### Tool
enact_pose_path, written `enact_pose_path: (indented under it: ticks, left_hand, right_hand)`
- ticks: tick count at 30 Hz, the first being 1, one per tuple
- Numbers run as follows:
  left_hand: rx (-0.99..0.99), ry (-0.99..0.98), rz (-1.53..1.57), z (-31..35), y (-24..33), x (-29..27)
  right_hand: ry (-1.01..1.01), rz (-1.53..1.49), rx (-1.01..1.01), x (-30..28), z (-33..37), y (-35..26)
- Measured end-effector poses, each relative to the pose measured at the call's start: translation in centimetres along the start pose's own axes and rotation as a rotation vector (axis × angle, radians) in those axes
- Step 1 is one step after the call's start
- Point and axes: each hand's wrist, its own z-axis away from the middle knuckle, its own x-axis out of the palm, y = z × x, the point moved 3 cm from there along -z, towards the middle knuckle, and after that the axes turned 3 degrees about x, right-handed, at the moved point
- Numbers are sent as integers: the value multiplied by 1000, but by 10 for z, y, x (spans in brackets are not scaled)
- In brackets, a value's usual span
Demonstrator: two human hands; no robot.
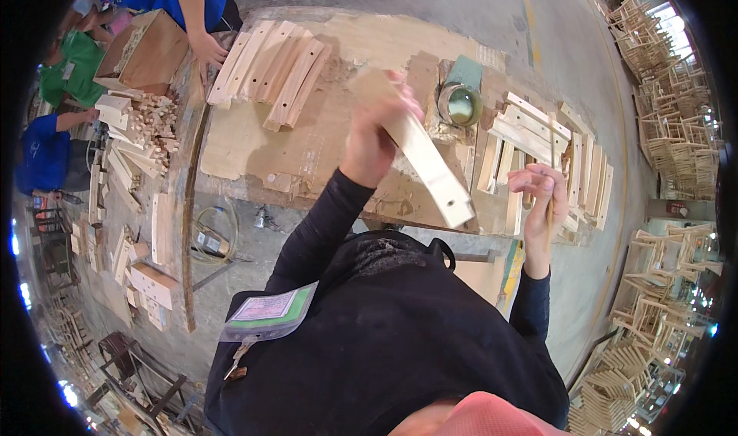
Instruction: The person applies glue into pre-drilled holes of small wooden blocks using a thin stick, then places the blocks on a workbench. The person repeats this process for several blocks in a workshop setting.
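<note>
My left hand is closed around a pale curved wooden slat with a dark hole near its lower end. The slat's far end is blurred, and it is tilted above the cardboard-covered table. In my right hand a thin stick is pinched upright between the fingers; its tip is too fine to make out. Between the hands, farther back, stands a green container with a round shiny opening. Beside my right hand lie several stacked slats.
More curved slats with holes lie at the table's far left. Another person's hand rests near them. A side bench at left carries wooden blocks and small offcuts. Stacked wooden frames line the right.
</note>
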Motion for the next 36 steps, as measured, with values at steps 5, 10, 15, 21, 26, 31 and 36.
enact_pose_path:
  ticks: [5, 10, 15, 21, 26, 31, 36]
  left_hand:
    - [-285, 406, 570, -13, -44, -92]
    - [-408, 449, 627, 9, -81, -112]
    - [-537, 199, 450, 40, -91, -77]
    - [-376, -161, -703, 77, -60, -62]
    - [482, -101, -1063, 57, -40, -21]
    - [213, -251, -814, 53, -27, -21]
    - [239, -247, -926, 51, -15, -26]
  right_hand:
    - [-141, -77, 56, 37, -1, 0]
    - [-234, -186, -131, 100, -7, -18]
    - [-253, -327, -190, 125, -13, -7]
    - [-55, -193, -97, 116, -27, -24]
    - [-247, -60, -110, 136, -9, -29]
    - [-345, 232, -233, 114, -20, -44]
    - [-105, -152, 90, 55, -39, -8]
